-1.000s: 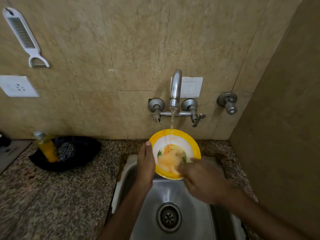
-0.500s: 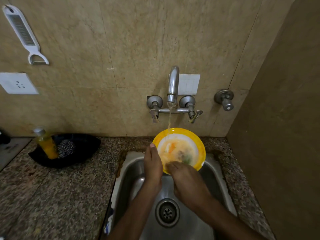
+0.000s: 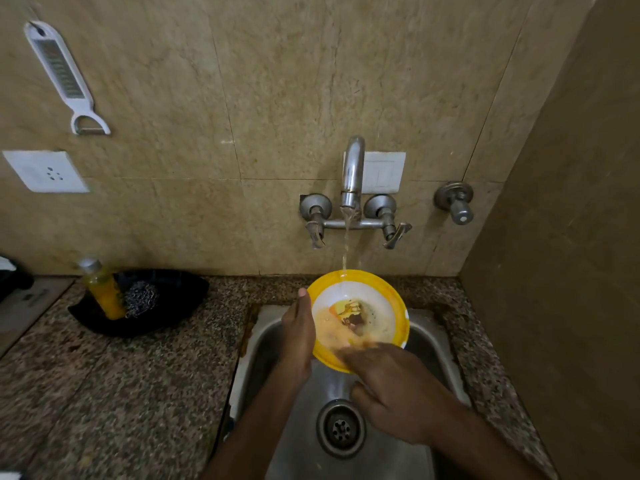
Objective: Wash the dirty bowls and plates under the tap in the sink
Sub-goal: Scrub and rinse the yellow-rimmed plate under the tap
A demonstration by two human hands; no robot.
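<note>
Beige stone-tiled wall (image 3: 284, 98), filling the upper view, with a brown side wall at right. Speckled granite tabletop (image 3: 114, 382), left of and around the basin. Steel sink (image 3: 304, 445), round drain at its centre. Wall-mounted tap (image 3: 352, 174), two lever handles, water running in a thin stream onto the far rim of the plate. Black dish (image 3: 173, 299) on the tabletop at left, holding a steel scrubber (image 3: 140, 299) and a yellow bottle (image 3: 104, 292). Plate (image 3: 388, 299), yellow rim, white centre with food residue, held tilted above the sink under the stream. Left hand (image 3: 298, 337) closed on the plate's left edge, thumb up along the rim. Right hand (image 3: 398, 393) with fingers loosely spread, blurred, fingertips on the plate's lower inner face. White grater-peeler (image 3: 65, 77) hanging on the wall, upper left. White wall socket (image 3: 43, 171) below it.
</note>
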